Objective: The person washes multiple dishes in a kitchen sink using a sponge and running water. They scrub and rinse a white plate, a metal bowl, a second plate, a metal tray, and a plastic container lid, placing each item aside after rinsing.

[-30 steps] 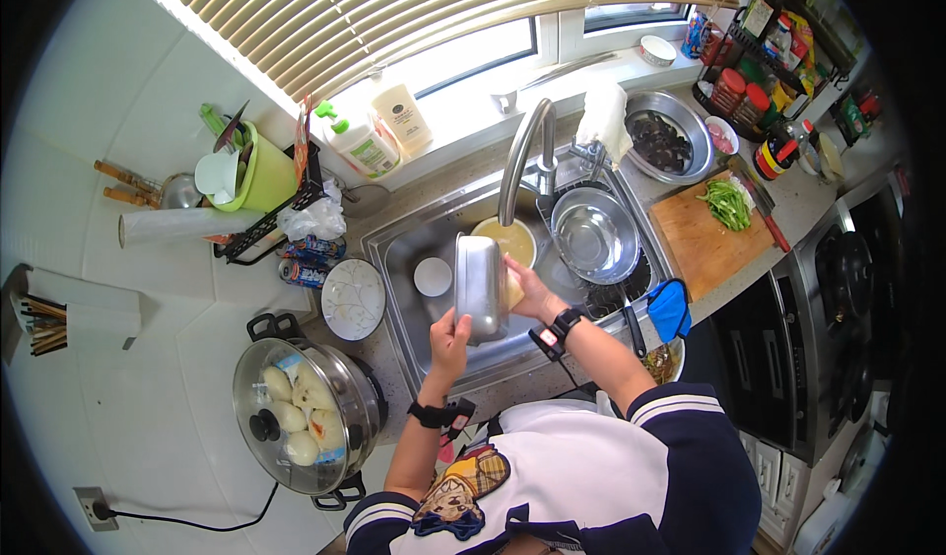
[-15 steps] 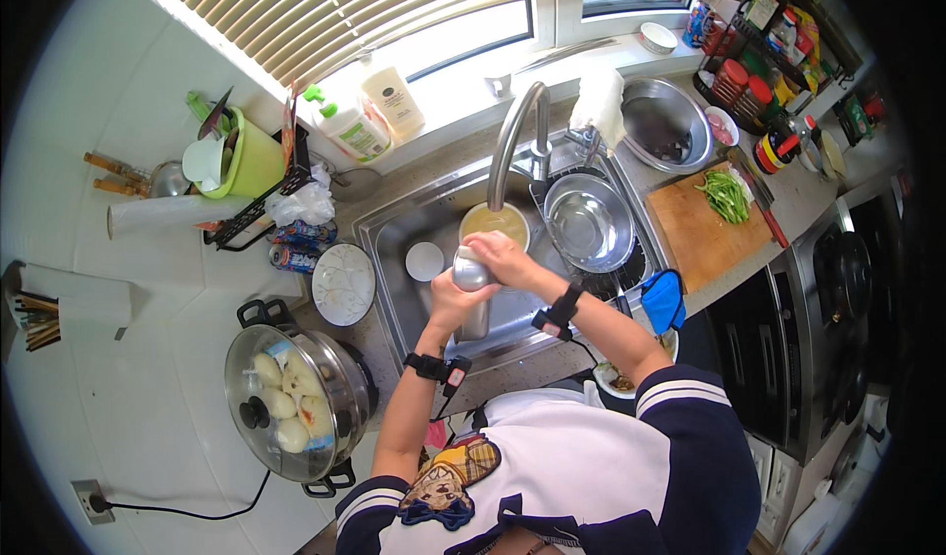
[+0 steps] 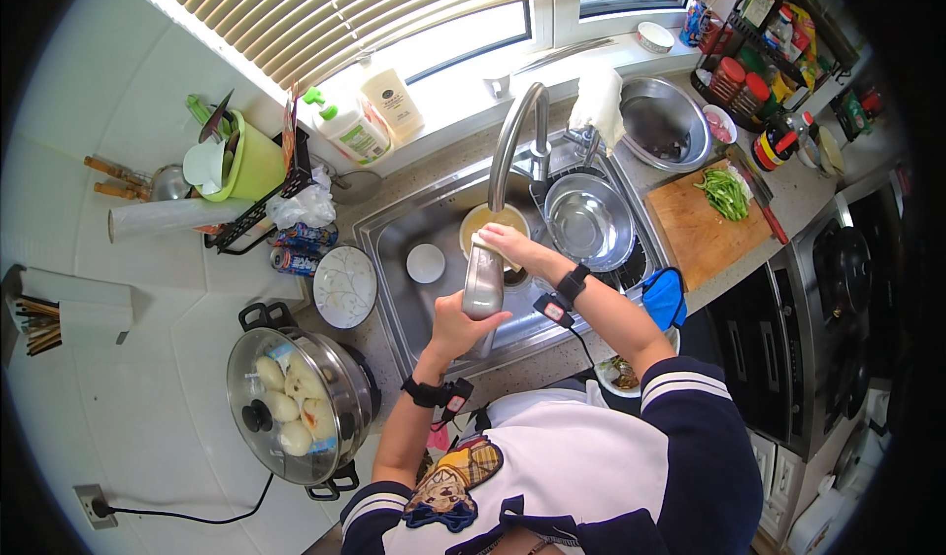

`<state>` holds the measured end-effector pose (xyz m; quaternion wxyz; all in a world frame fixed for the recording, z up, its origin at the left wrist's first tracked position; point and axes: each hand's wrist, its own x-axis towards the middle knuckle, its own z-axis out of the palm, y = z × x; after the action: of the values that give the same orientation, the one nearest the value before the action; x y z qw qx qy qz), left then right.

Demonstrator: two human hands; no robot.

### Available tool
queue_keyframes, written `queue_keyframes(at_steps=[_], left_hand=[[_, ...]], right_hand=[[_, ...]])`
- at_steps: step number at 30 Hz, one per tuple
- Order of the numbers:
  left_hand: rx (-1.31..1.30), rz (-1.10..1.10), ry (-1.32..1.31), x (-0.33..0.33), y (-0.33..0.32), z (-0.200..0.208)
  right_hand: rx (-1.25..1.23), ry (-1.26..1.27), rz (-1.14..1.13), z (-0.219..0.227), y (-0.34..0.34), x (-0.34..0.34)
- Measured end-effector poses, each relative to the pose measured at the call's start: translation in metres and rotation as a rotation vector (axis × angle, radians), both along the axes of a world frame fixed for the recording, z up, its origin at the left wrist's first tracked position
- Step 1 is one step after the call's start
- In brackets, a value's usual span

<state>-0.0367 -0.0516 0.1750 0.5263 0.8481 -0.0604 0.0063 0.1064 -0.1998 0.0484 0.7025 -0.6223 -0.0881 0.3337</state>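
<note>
Over the sink (image 3: 394, 259), a shiny steel cylindrical vessel (image 3: 483, 284) lies tilted between my hands. My left hand (image 3: 459, 328) is wrapped round its near end, thumb stretched to the right. At its far end, my right hand (image 3: 507, 246) has its fingers closed on the rim; a pale edge shows under them, too small to name. The curved faucet (image 3: 512, 141) hangs just beyond. A bowl of yellowish liquid (image 3: 480, 225) stands in the sink behind the vessel, partly hidden by my right hand. To its left sits a small white bowl (image 3: 426, 263).
A steel basin (image 3: 589, 222) rests on a rack at the sink's right. Farther right lies a cutting board (image 3: 680, 244) with chopped greens (image 3: 726, 195) and a knife (image 3: 774, 222). On the left are a patterned plate (image 3: 345, 287) and a lidded steamer (image 3: 296, 402) with buns.
The vessel has tipped so its side now shows instead of its rounded end. My right hand has shifted slightly away from me and to the right; my left hand has moved slightly nearer me.
</note>
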Motion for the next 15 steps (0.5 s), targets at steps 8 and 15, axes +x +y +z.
queue_keyframes(at_steps=[8, 15], left_hand=[[-0.135, 0.033, -0.074, -0.004, 0.006, 0.012], [-0.362, 0.085, 0.025, -0.022, 0.019, -0.015]], right_hand=[[0.465, 0.71, 0.039, -0.043, -0.001, -0.057], [0.86, 0.918, -0.029, -0.043, -0.003, -0.077]])
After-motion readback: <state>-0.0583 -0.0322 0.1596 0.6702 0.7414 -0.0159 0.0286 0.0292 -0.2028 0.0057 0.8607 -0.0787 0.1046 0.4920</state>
